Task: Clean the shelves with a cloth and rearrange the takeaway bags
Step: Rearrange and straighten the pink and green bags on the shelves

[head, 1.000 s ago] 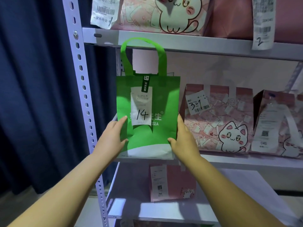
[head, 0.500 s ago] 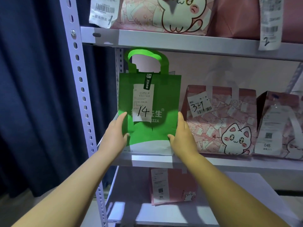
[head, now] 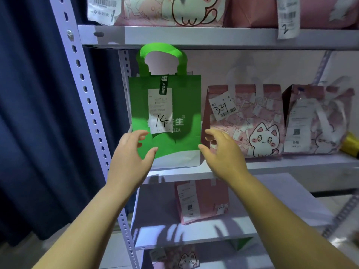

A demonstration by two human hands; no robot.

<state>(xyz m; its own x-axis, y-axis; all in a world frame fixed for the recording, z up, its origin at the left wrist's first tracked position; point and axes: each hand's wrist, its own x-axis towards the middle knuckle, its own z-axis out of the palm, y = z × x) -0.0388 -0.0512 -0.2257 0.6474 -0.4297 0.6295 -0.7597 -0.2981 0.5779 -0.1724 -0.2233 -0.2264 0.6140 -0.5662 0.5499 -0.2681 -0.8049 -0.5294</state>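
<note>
Honestly, our left hand and right hand flank the green fabric tote bag, fingers loose, gripping nothing; it stands at the left end of the pale metal shelf. One bump could tip it off the front edge.

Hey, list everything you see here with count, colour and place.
green takeaway bag: one, green, middle shelf, left end, upright
pink cat bags: two, pink, middle shelf, right of it
top-shelf bags: two, pink, partly cut off
lower pink bag: one, pink, shelf below
yellow object: one, yellow, middle shelf, far right, unclear
shelving rack: one, pale lilac
curtain: one, dark blue, left
left hand: one, open, by bag's left side
right hand: one, open, by bag's right side
</note>
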